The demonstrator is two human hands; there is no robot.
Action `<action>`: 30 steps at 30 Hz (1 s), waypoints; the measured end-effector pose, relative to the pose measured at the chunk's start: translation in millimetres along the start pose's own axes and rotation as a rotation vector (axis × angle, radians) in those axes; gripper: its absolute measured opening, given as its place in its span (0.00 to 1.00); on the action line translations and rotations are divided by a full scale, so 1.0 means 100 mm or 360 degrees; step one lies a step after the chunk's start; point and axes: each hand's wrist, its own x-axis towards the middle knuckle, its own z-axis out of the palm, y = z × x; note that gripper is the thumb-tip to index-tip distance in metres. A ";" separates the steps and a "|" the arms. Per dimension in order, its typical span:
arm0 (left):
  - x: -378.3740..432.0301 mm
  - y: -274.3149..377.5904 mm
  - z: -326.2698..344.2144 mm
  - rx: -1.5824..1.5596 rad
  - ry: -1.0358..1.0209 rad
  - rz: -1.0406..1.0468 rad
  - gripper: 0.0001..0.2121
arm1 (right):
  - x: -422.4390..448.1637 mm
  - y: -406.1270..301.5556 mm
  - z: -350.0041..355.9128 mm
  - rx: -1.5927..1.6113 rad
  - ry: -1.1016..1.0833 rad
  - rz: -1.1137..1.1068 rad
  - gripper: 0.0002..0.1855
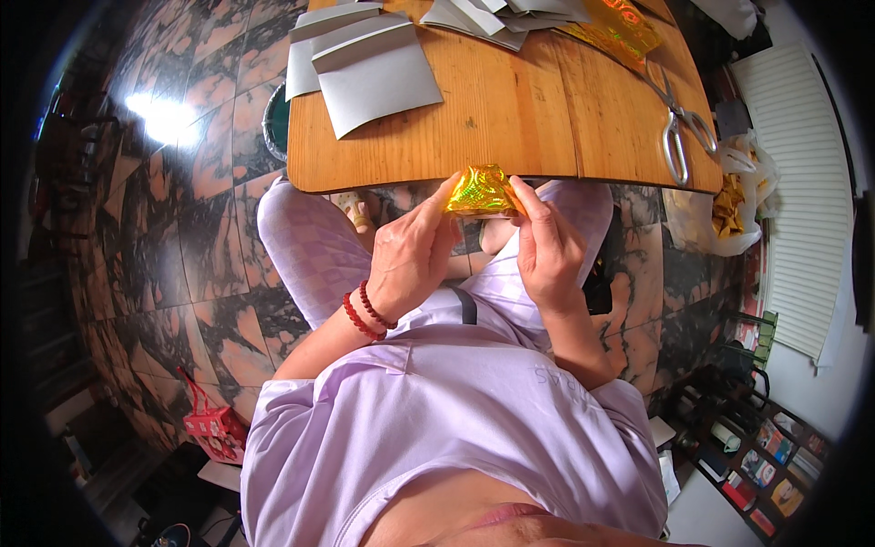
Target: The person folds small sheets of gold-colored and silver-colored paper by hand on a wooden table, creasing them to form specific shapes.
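A piece of shiny gold holographic foil paper [480, 190], folded into a small boat-like or ingot-like shape, is held over my lap at the table's front edge. My left hand [418, 239], with red bead bracelets on the wrist, grips its left end between thumb and fingers. At its right end, my right hand [547, 243] pinches it the same way. Silver-grey paper sheets [379, 72] with a folded upper edge lie on the wooden table [492, 137] at the upper left. More grey sheets [478, 20] are stacked further back, beside flat gold holographic foil [622, 34].
Metal scissors [677, 123] lie partly spread near the table's right edge. A clear plastic bag [690, 222] with gold folded pieces [728, 205] hangs or stands right of the table. A dark round bin [275, 123] is at the left edge. A white radiator [793, 184] lines the right wall.
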 end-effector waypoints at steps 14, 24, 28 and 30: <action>-0.02 0.04 0.03 0.0095 -0.0020 -0.0007 0.29 | 0.03 -0.03 -0.01 0.0047 0.0052 0.0158 0.22; 0.00 0.06 0.00 0.0166 -0.0032 0.0117 0.27 | 0.06 0.04 -0.11 -0.0047 0.0001 0.0070 0.23; 0.18 -0.07 -0.19 -0.0487 0.0169 -0.0087 0.16 | 0.06 0.08 -0.16 -0.0037 -0.0052 -0.0081 0.25; 0.24 -0.04 -0.27 -0.0657 0.0164 -0.0252 0.13 | 0.05 0.09 -0.15 -0.0051 -0.0096 -0.0215 0.25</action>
